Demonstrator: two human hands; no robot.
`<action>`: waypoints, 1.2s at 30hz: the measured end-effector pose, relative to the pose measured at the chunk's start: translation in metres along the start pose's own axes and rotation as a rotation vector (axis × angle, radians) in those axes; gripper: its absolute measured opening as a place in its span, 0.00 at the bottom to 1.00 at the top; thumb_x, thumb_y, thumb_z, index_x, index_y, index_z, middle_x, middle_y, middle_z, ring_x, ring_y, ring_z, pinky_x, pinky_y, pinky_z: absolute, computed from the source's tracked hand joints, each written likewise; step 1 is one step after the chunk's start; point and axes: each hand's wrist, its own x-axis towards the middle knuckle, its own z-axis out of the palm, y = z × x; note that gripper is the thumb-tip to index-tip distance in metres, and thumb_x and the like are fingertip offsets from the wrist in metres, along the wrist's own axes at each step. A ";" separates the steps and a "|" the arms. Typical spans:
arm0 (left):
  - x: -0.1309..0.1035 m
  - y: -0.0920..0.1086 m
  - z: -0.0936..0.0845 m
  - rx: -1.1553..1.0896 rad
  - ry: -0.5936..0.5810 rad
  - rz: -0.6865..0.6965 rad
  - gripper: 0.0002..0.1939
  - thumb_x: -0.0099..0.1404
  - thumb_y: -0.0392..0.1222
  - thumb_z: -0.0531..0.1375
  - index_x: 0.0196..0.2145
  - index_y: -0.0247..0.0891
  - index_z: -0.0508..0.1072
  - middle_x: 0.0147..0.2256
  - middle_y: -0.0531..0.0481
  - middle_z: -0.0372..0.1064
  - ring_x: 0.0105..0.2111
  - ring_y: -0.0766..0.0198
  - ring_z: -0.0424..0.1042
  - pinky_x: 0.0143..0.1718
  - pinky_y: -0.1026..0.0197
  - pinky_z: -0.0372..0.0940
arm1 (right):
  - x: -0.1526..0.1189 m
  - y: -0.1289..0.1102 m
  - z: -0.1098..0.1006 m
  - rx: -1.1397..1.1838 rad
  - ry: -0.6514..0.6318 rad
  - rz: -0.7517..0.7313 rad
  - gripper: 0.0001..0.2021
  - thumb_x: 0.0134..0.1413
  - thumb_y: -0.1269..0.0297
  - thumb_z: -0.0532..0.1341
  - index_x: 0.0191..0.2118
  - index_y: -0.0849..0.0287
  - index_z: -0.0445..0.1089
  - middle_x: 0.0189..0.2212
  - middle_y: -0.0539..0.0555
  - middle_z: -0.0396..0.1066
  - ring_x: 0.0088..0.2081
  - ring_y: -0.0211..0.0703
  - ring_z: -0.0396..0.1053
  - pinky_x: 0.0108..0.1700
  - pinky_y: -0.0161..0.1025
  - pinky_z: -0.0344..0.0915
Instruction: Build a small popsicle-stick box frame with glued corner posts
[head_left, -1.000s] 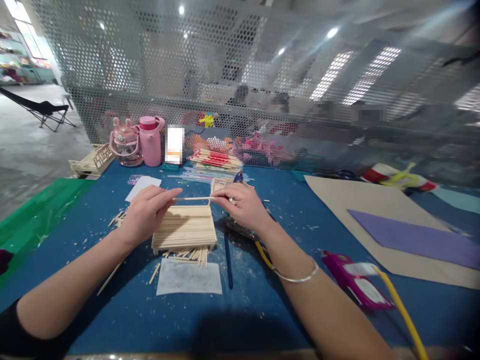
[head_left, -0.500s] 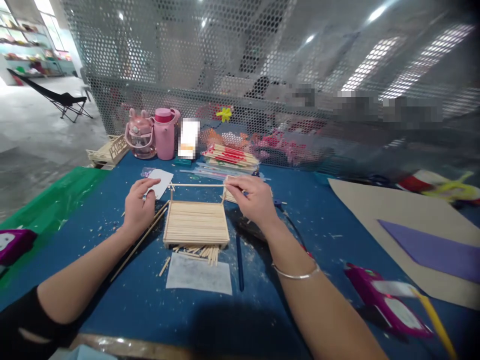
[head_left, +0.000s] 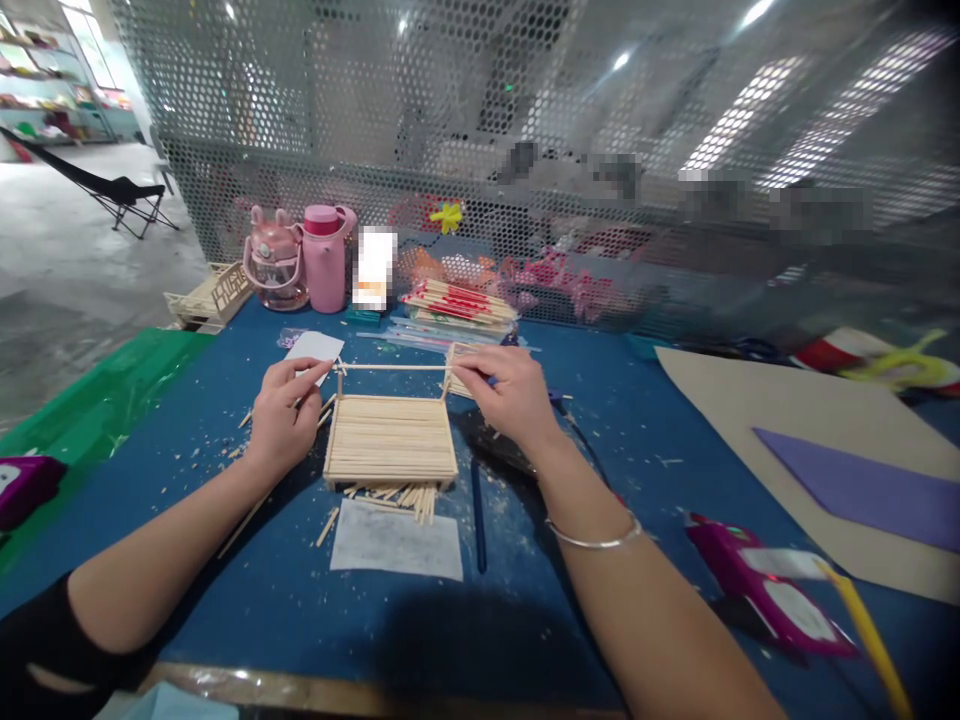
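A small wooden stick structure [head_left: 391,438] with a slatted top and two upright posts at its back stands on the blue table. A thin stick [head_left: 397,367] lies level across the tops of the posts. My right hand [head_left: 504,392] pinches the stick's right end at the right post. My left hand [head_left: 289,408] is beside the left post, its index finger stretched to the stick's left end and its thumb apart. Short loose sticks [head_left: 424,500] lie in front of the structure, above a white paper sheet [head_left: 397,542].
Two pink bottles [head_left: 325,260] and bundled red-marked sticks [head_left: 461,305] stand or lie at the back by the perforated metal screen [head_left: 450,120]. Purple devices lie at the far left and right [head_left: 776,590]. Beige and purple sheets [head_left: 862,490] cover the right side. A dark blue rod [head_left: 478,515] lies right of the structure.
My left hand has moved right, and its index finger has reached the stick's left end. My right hand keeps its pinch. The view has shifted slightly.
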 end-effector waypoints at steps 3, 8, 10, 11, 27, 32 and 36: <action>0.000 0.002 0.000 -0.001 -0.009 0.000 0.18 0.58 0.31 0.52 0.43 0.42 0.74 0.39 0.47 0.70 0.42 0.60 0.66 0.45 0.53 0.62 | 0.000 -0.001 0.001 -0.014 -0.018 0.010 0.08 0.53 0.66 0.58 0.29 0.57 0.74 0.27 0.51 0.75 0.31 0.40 0.70 0.37 0.39 0.58; 0.000 0.003 0.000 -0.022 -0.021 -0.011 0.17 0.57 0.31 0.52 0.41 0.42 0.75 0.41 0.47 0.69 0.41 0.60 0.65 0.45 0.54 0.62 | 0.000 -0.001 0.002 -0.029 -0.036 0.048 0.08 0.54 0.65 0.57 0.29 0.56 0.74 0.29 0.51 0.76 0.34 0.41 0.71 0.39 0.41 0.58; 0.000 0.003 0.000 -0.030 -0.024 -0.015 0.18 0.57 0.31 0.52 0.41 0.42 0.75 0.41 0.47 0.69 0.41 0.60 0.65 0.45 0.54 0.62 | 0.001 -0.001 0.002 -0.021 -0.030 0.053 0.08 0.53 0.65 0.58 0.29 0.56 0.74 0.29 0.51 0.76 0.33 0.40 0.71 0.38 0.40 0.59; 0.000 0.003 0.000 -0.034 -0.027 -0.019 0.18 0.58 0.31 0.52 0.41 0.42 0.75 0.41 0.47 0.69 0.41 0.60 0.65 0.45 0.54 0.62 | 0.001 -0.001 0.002 -0.014 -0.027 0.056 0.08 0.53 0.65 0.58 0.29 0.56 0.74 0.29 0.51 0.76 0.32 0.40 0.71 0.38 0.40 0.59; -0.002 0.005 -0.001 -0.033 -0.048 -0.018 0.18 0.57 0.31 0.52 0.40 0.42 0.75 0.43 0.46 0.69 0.43 0.58 0.65 0.44 0.52 0.62 | -0.001 0.000 -0.001 -0.062 -0.099 0.071 0.09 0.52 0.66 0.58 0.32 0.56 0.76 0.29 0.51 0.77 0.31 0.42 0.73 0.38 0.40 0.62; -0.002 0.004 -0.001 -0.039 -0.047 -0.018 0.18 0.57 0.31 0.52 0.40 0.42 0.75 0.44 0.46 0.69 0.44 0.58 0.65 0.45 0.51 0.62 | -0.004 0.002 -0.001 -0.093 -0.157 0.065 0.09 0.53 0.67 0.57 0.32 0.54 0.76 0.29 0.50 0.77 0.29 0.41 0.72 0.38 0.41 0.61; -0.001 0.006 -0.002 -0.041 -0.052 -0.023 0.18 0.57 0.31 0.52 0.40 0.43 0.75 0.44 0.46 0.69 0.44 0.58 0.65 0.45 0.51 0.62 | -0.005 0.003 0.000 -0.080 -0.158 0.087 0.09 0.52 0.66 0.57 0.31 0.53 0.77 0.29 0.50 0.77 0.28 0.40 0.72 0.38 0.41 0.60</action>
